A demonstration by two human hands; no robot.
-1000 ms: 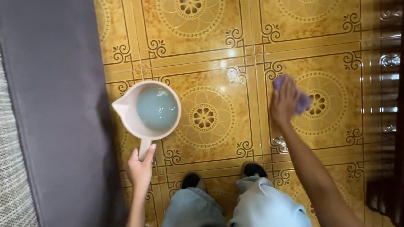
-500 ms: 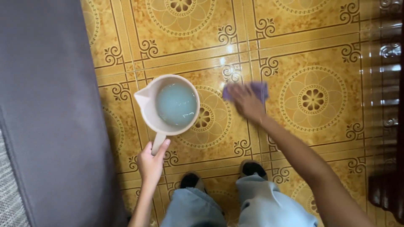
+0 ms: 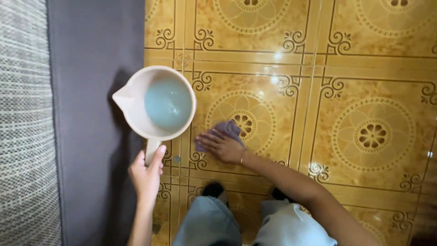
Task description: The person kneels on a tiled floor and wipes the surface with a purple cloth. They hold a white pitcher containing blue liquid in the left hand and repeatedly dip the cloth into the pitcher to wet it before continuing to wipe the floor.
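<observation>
The cloth (image 3: 229, 129) lies under my flat right hand (image 3: 221, 146) on the glossy floor (image 3: 364, 68); my left hand (image 3: 146, 175) grips the water-filled jug (image 3: 154, 107), most tiles unwiped.

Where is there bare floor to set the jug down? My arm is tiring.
The patterned tiles right of the right hand and its purple cloth are bare, as is the tile row above the jug. Crowded: between jug, cloth and shoes, beside the grey sofa edge.

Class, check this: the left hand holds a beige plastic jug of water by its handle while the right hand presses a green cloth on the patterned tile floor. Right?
Not quite: the head view shows the cloth is purple, not green. The rest stands.
</observation>
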